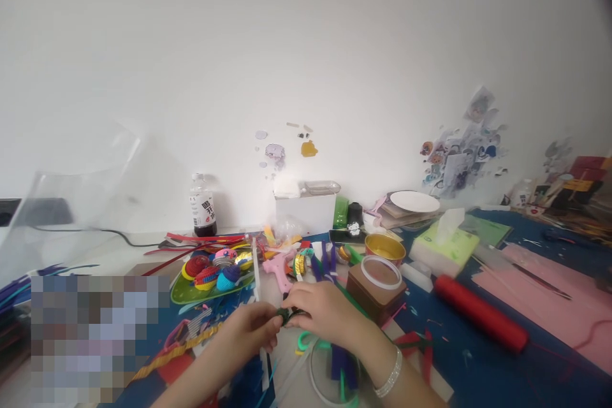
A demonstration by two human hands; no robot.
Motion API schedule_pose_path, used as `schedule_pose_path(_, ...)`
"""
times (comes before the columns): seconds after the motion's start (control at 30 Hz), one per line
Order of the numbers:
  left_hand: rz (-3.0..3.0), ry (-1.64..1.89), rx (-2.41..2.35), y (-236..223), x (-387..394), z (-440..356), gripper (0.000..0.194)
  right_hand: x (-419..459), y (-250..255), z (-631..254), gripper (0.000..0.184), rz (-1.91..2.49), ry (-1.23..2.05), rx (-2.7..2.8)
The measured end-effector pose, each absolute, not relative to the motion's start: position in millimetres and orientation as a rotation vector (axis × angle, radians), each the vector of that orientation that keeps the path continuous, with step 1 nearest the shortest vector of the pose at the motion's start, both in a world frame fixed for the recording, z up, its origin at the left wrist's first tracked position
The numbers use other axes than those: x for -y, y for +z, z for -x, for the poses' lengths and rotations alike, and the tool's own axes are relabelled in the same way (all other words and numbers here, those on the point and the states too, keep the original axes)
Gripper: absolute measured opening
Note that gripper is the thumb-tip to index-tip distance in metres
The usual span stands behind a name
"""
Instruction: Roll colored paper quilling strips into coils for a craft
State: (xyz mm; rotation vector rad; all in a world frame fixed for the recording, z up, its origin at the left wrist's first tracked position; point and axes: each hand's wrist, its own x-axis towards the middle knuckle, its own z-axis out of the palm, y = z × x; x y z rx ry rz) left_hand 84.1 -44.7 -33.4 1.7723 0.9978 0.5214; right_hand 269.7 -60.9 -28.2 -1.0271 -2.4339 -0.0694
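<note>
My left hand (251, 329) and my right hand (322, 312) meet low in the middle of the head view, over a cluttered craft table. Both pinch a small dark green roll of paper strip (285, 315) between their fingertips. The right wrist wears a white beaded bracelet (389, 374). Just beyond the hands lie a pink glue gun (278, 269) and purple and green paper strips (326, 261). Below the hands lies a ring of tape (313, 373) with green and purple strips.
A green tray (184, 294) holds several coloured paper balls at left. Right of the hands stand a brown box (370, 290), a gold tin (385, 247), a tissue pack (444, 245) and a red roll (480, 312). A dark bottle (203, 206) and a white box (306, 211) stand by the wall.
</note>
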Motion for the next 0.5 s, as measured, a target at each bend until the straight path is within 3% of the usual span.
schedule_pose_path(0.2, -1.83, 0.53, -0.992, -35.6, 43.4, -85.4, 0.039, 58.8, -34.4, -264.1, 0.019, 1.121, -0.136, 2.343)
schedule_pose_path(0.33, -1.848, 0.504, -1.008, -35.4, 42.1, -80.4, 0.039, 58.8, -31.2, -268.2, 0.033, 1.021, -0.061, 2.402)
schedule_pose_path(0.5, -1.881, 0.52, -0.997, -35.1, 42.0, -79.8, 0.037, 57.1, -36.0, -268.1, 0.021, 0.997, -0.064, 2.409)
